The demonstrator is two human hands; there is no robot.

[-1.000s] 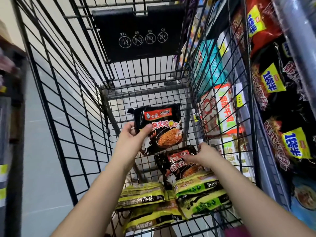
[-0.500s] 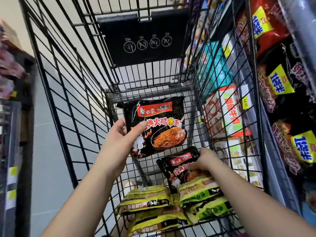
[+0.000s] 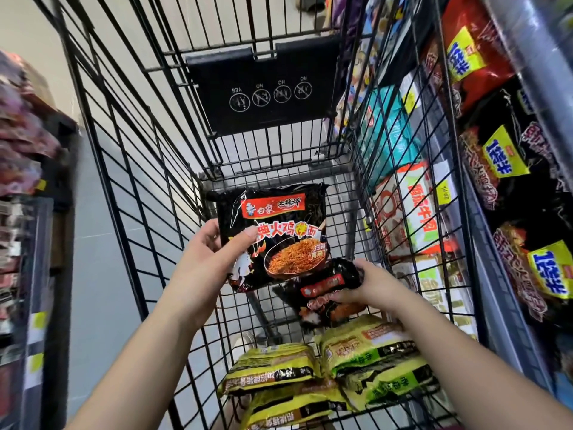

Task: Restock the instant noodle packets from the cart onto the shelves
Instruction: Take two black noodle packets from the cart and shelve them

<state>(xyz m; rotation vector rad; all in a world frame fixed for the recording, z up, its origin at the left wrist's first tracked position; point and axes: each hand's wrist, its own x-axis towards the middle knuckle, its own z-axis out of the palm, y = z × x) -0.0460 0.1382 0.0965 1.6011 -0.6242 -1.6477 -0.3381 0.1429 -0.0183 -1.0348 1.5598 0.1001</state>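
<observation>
Left hand clamped, thumb over front, on a black noodle packet raised inside the wire cart; right hand gripping a second black packet above yellow-green packets on the cart floor; stocked shelves at right

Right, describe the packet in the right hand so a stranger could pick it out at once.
Look inside the black wire cart, at its near end above the green-yellow noodle packets. The right hand grips a black noodle packet with a red label there. Unlike the larger-looking black packet raised flat in the left hand, this one is lower, tilted and crumpled.
</observation>
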